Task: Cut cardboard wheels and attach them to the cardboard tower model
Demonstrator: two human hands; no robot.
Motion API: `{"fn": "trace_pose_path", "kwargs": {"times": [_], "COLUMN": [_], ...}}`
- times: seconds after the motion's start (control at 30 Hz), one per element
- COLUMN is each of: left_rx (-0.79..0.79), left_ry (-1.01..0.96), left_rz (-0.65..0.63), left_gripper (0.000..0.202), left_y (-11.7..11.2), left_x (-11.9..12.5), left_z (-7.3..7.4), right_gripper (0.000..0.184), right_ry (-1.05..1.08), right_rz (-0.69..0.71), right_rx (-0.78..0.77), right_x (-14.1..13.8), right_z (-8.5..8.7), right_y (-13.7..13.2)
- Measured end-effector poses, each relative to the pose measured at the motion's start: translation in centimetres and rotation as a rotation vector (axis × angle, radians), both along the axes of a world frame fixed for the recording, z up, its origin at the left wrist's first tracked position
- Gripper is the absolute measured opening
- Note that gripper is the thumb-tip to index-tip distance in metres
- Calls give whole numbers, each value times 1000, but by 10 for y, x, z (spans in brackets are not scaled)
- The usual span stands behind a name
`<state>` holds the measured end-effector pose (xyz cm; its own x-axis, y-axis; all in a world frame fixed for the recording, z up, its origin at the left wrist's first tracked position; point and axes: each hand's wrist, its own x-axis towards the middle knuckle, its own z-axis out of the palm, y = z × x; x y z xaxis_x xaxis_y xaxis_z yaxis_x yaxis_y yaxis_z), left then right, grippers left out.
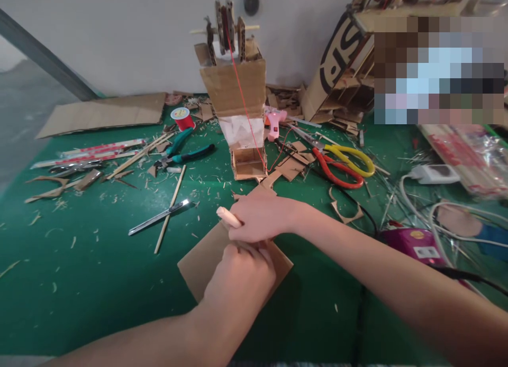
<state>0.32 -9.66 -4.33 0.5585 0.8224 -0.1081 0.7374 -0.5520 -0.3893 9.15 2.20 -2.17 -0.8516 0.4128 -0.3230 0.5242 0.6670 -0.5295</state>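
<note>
A brown square of cardboard (198, 264) lies cornerwise on the green table under both hands. My left hand (242, 272) rests over its middle, closed with the knuckles up. Just beyond it my right hand (264, 214) bends in from the right, with one finger or thumb pointing left and the others curled down out of sight. Whatever sits between the two hands is hidden. Past them stands a tall cardboard tower (238, 86) with a wheel (225, 31) on a stick axle at its top. From the wheel a red thread (242, 97) runs down the front.
To the left lie a utility knife (159, 217) across a wooden stick (177, 190), teal-handled pliers (180, 151) and a red thread spool (183, 119). To the right are a pink glue gun (273, 125), red-handled scissors (337, 168), yellow-handled scissors (353, 158) and white cable (432, 224).
</note>
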Motion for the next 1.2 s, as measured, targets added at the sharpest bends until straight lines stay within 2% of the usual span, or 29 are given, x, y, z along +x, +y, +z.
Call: {"fn": "trace_pose_path", "kwargs": {"times": [0.23,0.33,0.43,0.57,0.77,0.93,1.0,1.1,1.2], "left_rx": [-54,-73,-92,-178,-249,-238,-241,-247,-263], "left_ry": [-55,-61,-74,-109,-86,-107,-110,-117,-121], "left_rz": [5,22,21,7,32,14,17,11,15], "left_gripper": [9,8,10,27,28,58,63,64,64], "left_y": [-1,0,1,3,6,7,8,9,11], "left_x": [-1,0,-1,-4,-7,-13,-16,-19,-19], "left_z": [0,-2,-1,3,6,0,-2,-5,-4], "right_gripper": [27,26,26,26,27,24,25,28,28], "right_ry": [168,162,116,154,190,157,189,293,289], "right_rz": [-36,-23,-62,-166,-96,-241,-273,-246,-171], "right_rx": [-188,-207,-159,-53,-56,-35,-8,-14,-60], "right_x": [9,9,7,6,10,8,9,12,16], "right_z": [-7,-9,-8,-10,-11,-9,-9,-12,-14], "right_y": [-1,-1,0,2,2,5,7,7,7]}}
